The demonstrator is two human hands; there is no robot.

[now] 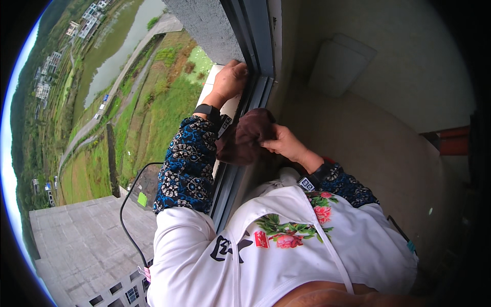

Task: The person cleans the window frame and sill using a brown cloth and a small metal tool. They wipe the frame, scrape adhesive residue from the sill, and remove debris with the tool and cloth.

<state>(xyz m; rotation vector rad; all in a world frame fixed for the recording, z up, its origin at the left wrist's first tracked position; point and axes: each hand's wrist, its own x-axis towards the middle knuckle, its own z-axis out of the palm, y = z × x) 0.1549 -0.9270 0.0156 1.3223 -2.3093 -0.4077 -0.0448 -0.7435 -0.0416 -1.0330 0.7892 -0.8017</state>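
A dark brown cloth (247, 134) hangs bunched over the grey window frame (236, 179). My right hand (287, 144) pinches the cloth's right edge between thumb and fingers. Beyond it, my left hand (230, 80) reaches outside over the pale sill (210, 84), its fingers curled in against the far corner of the frame. Whatever those fingers hold, if anything, is hidden from view. Patterned blue-and-black sleeves (187, 158) cover my forearms, and each wrist wears a dark band with a small printed tag.
Left of the frame is a long drop to fields, a road (94, 123) and a concrete roof (87, 225). A rough grey wall (209, 25) borders the opening. Indoors, a pale flat panel (341, 65) leans by the wall. A black cable (123, 210) loops beside my left arm.
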